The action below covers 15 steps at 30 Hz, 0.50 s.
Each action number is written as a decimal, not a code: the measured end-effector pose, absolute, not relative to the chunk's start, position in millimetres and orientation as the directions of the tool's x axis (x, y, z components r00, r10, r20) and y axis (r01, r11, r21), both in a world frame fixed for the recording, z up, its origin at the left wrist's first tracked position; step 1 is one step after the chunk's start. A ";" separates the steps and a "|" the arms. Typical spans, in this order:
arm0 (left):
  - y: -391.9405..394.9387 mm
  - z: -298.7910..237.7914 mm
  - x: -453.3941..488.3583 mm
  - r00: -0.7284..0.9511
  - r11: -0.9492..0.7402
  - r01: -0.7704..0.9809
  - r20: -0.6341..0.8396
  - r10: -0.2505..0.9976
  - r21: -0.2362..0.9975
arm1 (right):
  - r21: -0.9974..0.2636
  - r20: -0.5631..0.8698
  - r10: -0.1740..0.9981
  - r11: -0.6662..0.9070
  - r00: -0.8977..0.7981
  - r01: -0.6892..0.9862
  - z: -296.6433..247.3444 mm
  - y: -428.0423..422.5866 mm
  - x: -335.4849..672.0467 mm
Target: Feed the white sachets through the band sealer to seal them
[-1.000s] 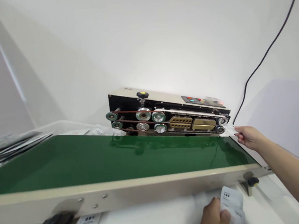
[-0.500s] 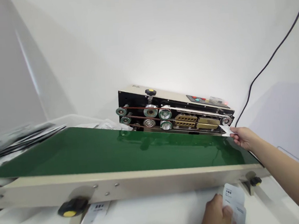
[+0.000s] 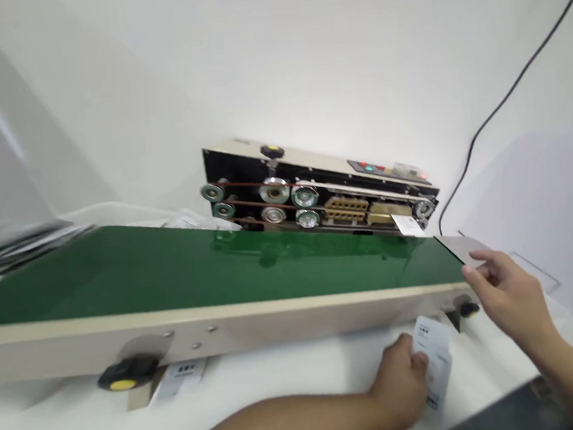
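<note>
Glossy pouch [image 3: 434, 361] — left hand [image 3: 399, 384], right hand [image 3: 512, 299] open

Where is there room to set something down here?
The green belt is bare from its left end to the small white bag by the sealing machine. The white table is bare between the paper under the belt and the left hand. It's crowded where that hand holds a white pouch, near the right hand.

Nothing can be read clearly. The white packet [image 3: 434, 361] and the paper slip [image 3: 181, 378] beneath the conveyor [image 3: 171, 272] carry small dark print, too blurred to make out. The control panel [image 3: 368, 165] on the sealing machine [image 3: 274, 192] shows only coloured buttons.
</note>
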<state>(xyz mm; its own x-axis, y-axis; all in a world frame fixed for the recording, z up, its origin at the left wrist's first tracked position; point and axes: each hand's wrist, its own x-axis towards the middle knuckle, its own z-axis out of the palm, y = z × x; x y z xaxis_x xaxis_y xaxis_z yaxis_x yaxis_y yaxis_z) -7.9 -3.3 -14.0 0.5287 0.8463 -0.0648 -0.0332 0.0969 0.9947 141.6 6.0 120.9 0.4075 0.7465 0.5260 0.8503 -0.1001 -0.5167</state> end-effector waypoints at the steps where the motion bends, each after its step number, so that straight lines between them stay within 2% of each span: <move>1: -4.1 -11.8 -8.7 0.524 0.063 -0.020 -0.044 0.851 0.998 | -0.586 0.522 0.731 -0.066 0.439 0.808 107.4 -12.8 140.4; 3: -4.3 -9.0 -9.6 0.530 0.038 -0.007 -0.028 0.847 0.999 | -0.777 0.421 0.705 -0.045 0.571 0.627 76.4 -43.4 137.9; 6: -3.2 -8.2 -9.5 0.539 0.037 0.037 -0.051 0.841 0.999 | -0.959 0.097 0.670 -0.136 0.736 0.250 32.9 -67.8 134.8; 8: -3.2 -9.0 -9.3 0.569 0.019 0.048 -0.043 0.821 0.999 | -0.973 -0.162 0.711 -0.232 0.685 0.011 14.0 -72.2 133.1; 10: -3.4 -10.8 -9.1 0.601 -0.003 0.057 -0.032 0.798 0.998 | -0.942 -0.334 0.783 -0.296 0.524 -0.159 4.2 -71.7 131.6; 12: -3.0 -13.3 -8.6 0.625 -0.011 0.068 -0.034 0.780 0.998 | -0.923 -0.375 0.839 -0.301 0.395 -0.239 -0.2 -69.6 131.3; 15: -1.1 -16.3 -7.6 0.626 0.022 0.069 -0.060 0.777 0.997 | -0.925 -0.348 0.872 -0.260 0.344 -0.276 -3.3 -66.7 132.4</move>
<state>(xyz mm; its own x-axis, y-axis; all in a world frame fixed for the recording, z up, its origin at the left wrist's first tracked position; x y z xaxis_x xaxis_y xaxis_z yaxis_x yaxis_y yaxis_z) -7.6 -1.1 -16.3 0.6265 0.7771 -0.0605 0.0691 0.0219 0.9974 132.4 -66.7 -3.3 0.3442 0.8720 -0.3481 -0.2764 -0.2602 -0.9251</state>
